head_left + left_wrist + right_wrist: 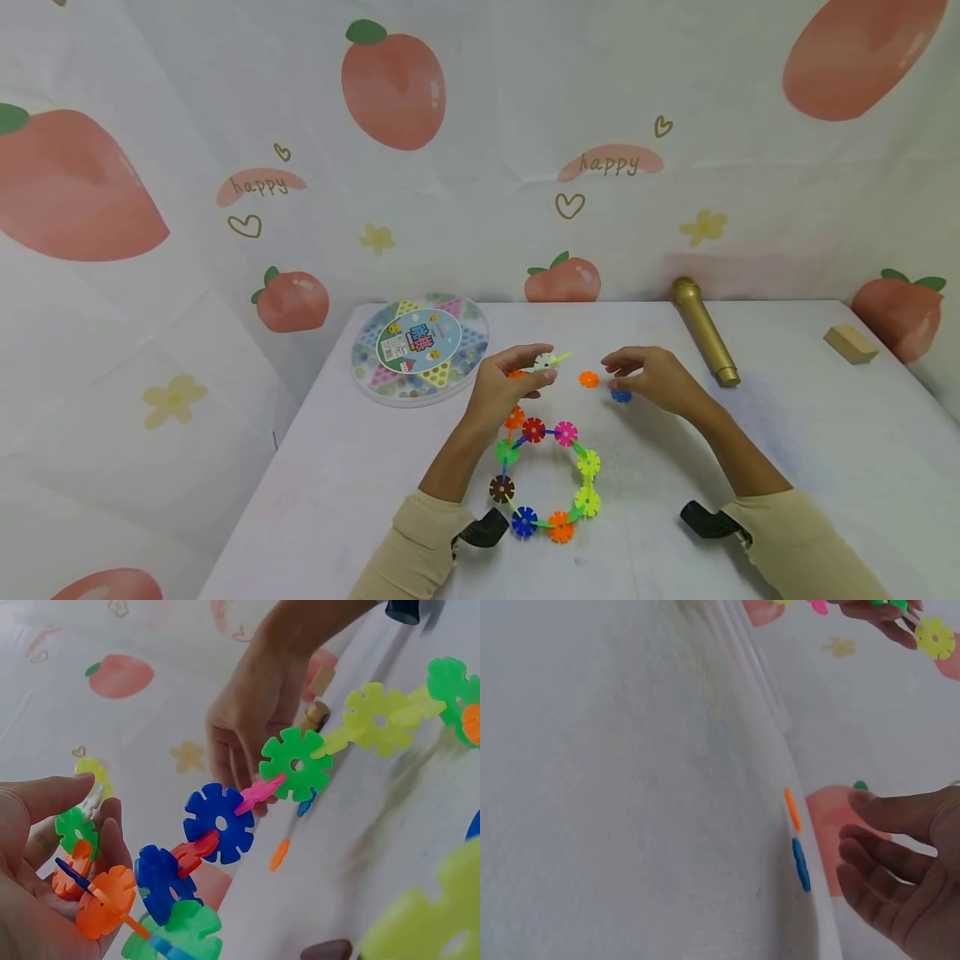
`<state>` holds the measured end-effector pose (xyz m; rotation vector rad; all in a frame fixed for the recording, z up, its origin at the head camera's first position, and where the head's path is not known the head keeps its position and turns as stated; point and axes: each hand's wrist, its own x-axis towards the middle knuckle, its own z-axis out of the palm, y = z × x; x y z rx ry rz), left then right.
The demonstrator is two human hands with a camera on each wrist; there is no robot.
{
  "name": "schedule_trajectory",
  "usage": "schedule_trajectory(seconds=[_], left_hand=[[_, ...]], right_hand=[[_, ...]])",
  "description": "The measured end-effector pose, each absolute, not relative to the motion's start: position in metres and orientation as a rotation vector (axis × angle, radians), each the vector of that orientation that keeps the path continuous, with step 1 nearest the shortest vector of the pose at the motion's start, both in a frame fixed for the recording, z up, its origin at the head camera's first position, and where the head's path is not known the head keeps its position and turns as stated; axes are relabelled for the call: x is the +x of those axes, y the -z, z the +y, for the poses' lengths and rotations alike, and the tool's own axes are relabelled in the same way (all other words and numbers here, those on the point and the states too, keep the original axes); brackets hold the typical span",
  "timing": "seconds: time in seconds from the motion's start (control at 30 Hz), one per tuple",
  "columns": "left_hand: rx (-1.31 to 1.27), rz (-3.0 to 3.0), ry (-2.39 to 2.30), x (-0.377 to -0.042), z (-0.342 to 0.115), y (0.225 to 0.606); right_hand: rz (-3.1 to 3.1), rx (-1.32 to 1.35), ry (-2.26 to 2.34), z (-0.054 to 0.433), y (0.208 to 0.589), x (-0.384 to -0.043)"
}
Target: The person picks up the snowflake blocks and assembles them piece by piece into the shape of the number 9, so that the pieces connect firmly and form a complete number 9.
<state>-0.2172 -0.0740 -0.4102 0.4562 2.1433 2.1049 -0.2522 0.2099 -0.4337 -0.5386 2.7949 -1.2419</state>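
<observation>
My left hand (495, 390) holds one end of a chain of slotted plastic snowflake discs, with a white disc (545, 363) and a yellow one at its tip. In the left wrist view, thumb and fingers lie around a green disc (71, 823) and orange discs (111, 891). Below that hand the chain forms a ring of several colours, with a pink disc (567, 428) on its far side. My right hand (658, 382) has loosely bent fingers and holds nothing. Near its fingertips are a loose blue disc (621, 397) and a loose orange disc (588, 379).
A round game board (362, 367) with a printed label lies at the table's back left. To the right are a gold microphone (705, 333) and a wooden block (851, 344). A fruit-patterned cloth (480, 217) hangs behind the white table (810, 417).
</observation>
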Motion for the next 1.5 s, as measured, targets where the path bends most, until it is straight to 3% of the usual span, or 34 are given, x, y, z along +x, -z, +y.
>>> schedule_trajectory(seconds=[1.5], left_hand=[[0.419, 2.088, -2.091, -0.219, -0.079, 0.407]], right_hand=[[2.761, -0.511, 0.987, 0.221, 0.442, -0.256]])
